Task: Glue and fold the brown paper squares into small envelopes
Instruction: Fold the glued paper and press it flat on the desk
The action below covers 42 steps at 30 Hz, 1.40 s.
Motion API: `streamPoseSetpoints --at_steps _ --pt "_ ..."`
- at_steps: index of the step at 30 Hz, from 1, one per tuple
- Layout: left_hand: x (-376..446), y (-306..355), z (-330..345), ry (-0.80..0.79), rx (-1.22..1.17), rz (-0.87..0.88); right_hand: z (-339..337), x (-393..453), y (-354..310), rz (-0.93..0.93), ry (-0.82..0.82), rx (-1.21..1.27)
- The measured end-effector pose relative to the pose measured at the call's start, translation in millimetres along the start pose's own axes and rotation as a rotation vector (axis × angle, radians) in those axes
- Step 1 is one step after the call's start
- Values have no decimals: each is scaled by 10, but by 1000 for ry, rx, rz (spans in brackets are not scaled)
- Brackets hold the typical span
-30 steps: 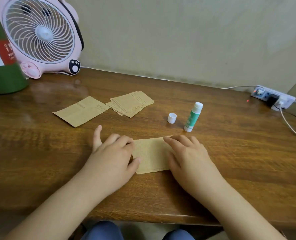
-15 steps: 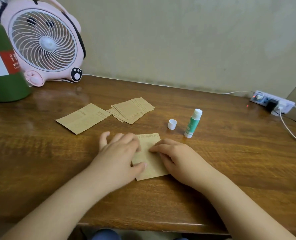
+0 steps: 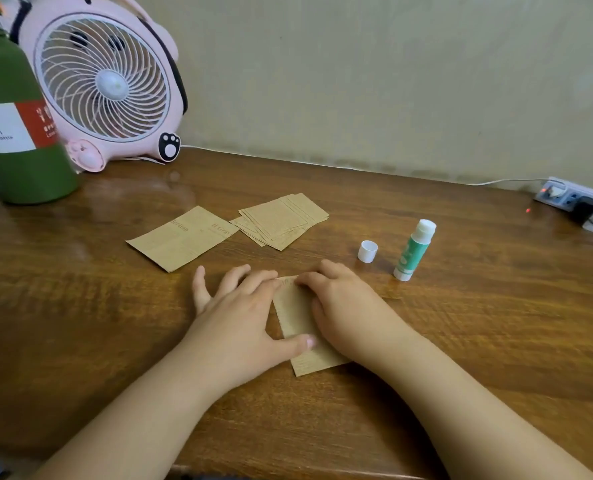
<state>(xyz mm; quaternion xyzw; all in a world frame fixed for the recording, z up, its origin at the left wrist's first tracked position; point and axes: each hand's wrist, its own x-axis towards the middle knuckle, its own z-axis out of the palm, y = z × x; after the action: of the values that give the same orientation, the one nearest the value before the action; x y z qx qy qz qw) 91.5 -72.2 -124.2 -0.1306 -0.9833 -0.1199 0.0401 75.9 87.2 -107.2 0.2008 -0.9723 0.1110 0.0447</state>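
Note:
A brown paper piece point(image 3: 297, 311) lies on the wooden table point(image 3: 496, 341) between my hands, folded over into a narrow shape. My left hand point(image 3: 243, 317) rests flat on its left side, thumb across the lower part. My right hand point(image 3: 347, 306) presses its right side, fingertips at the top edge. A single flat brown paper point(image 3: 182, 237) lies further back on the left. Beside it sits a stack of brown squares point(image 3: 283, 220). An uncapped green glue stick point(image 3: 413, 251) stands at the right, its white cap point(image 3: 368, 251) next to it.
A pink fan point(image 3: 104, 84) and a green bottle point(image 3: 14, 133) stand at the back left against the wall. A power strip point(image 3: 579, 199) with cables lies at the back right. The table's front edge runs just below my forearms.
My right hand has moved leftward over the paper, folding its right side across, so the visible piece is narrower. My left hand stays pressed on the left side.

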Motion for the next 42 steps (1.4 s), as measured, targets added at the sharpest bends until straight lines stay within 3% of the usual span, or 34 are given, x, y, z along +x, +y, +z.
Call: streamPoseSetpoints --at_steps 4,6,10,16,24,28,33,39,42 --pt "-5 7 3 1 31 -52 -66 -19 147 82 24 -134" --pt "-3 6 7 -6 32 -72 -49 26 74 26 27 -164" --pt "-9 -3 5 -7 32 -89 74 83 -151 -144 -22 10" --pt "-14 -25 -11 -49 52 -74 -68 -31 70 15 28 30" --pt "3 -31 0 -65 -16 -5 19 -20 -38 -111 32 7" --pt "18 -34 -18 -76 29 -2 -61 -85 65 -9 20 14" --pt "22 -33 -26 -95 48 -3 -156 -198 307 91 69 -72" --pt "19 -20 -25 -74 40 -8 67 -34 10 -70 192 -245" --pt "4 -28 -13 -76 44 -10 57 -45 17 -43 193 -252"
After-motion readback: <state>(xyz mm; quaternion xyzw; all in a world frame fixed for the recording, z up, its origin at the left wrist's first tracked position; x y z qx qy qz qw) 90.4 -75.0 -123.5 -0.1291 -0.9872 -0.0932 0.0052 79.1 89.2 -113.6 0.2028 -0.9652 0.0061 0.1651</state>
